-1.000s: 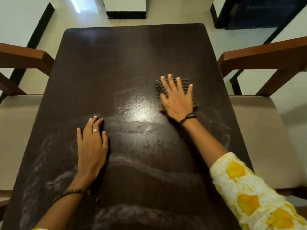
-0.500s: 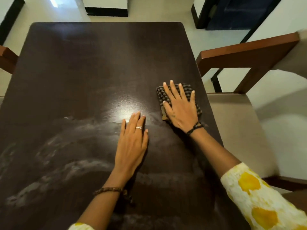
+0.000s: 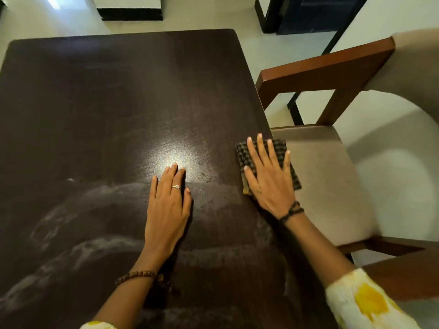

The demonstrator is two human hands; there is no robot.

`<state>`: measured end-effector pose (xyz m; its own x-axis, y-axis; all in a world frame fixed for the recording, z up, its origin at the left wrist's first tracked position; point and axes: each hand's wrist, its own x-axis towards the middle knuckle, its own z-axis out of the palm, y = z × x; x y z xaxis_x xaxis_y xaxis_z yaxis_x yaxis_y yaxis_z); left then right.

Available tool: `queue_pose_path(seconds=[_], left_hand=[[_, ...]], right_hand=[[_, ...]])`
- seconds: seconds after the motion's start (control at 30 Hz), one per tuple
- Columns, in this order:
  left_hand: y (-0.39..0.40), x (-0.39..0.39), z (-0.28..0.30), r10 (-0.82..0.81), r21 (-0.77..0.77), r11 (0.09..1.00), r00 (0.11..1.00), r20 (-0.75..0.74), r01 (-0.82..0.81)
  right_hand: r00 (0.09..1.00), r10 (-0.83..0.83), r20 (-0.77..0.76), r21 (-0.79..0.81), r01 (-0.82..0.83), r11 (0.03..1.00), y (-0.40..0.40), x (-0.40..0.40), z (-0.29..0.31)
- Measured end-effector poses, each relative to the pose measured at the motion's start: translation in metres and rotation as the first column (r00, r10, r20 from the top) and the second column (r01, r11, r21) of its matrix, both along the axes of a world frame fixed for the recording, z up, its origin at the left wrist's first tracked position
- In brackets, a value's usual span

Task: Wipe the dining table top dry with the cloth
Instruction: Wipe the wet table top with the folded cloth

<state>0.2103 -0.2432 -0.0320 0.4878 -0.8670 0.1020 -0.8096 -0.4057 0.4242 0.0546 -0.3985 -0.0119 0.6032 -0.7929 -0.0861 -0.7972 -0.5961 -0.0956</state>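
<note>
The dark brown dining table top [image 3: 107, 103] fills the left and middle of the head view, with pale wet streaks across its near half. A folded dark checked cloth [image 3: 242, 154] lies at the table's right edge and hangs partly past it. My right hand [image 3: 269, 179] presses flat on the cloth with fingers spread. My left hand [image 3: 168, 205] rests flat on the bare table, palm down, fingers nearly together, a ring on one finger.
A wooden armchair with a beige seat [image 3: 330, 181] and brown armrest [image 3: 325, 67] stands close against the table's right side. Light floor [image 3: 202, 24] and a dark door frame [image 3: 308, 15] lie beyond the far edge.
My right hand has slid the cloth rightwards to the table's right edge. My left hand has moved right and slightly forward. The view has swung to the right.
</note>
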Motion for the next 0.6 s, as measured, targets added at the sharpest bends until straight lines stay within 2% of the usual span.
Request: queue_pose_path(seconds=[0.07, 0.3, 0.47, 0.6], left_hand=[[-0.001, 0.001, 0.0, -0.002, 0.001, 1.0, 1.0, 0.004, 0.002], [-0.001, 0.001, -0.001, -0.007, 0.01, 1.0, 1.0, 0.012, 0.007], [0.0, -0.001, 0.002, -0.008, 0.017, 1.0, 1.0, -0.002, 0.008], [-0.003, 0.0, 0.004, -0.003, -0.01, 1.0, 0.999, -0.038, 0.003]], right_hand=[[1.0, -0.001, -0.011, 0.016, 0.001, 1.0, 0.005, -0.007, 0.0], [0.999, -0.04, -0.033, 0.049, 0.041, 0.998, -0.054, 0.026, -0.001], [0.997, -0.073, -0.004, 0.045, 0.073, 0.996, 0.001, -0.013, 0.0], [0.972, -0.233, -0.027, 0.003, 0.233, 0.973, 0.025, -0.017, -0.003]])
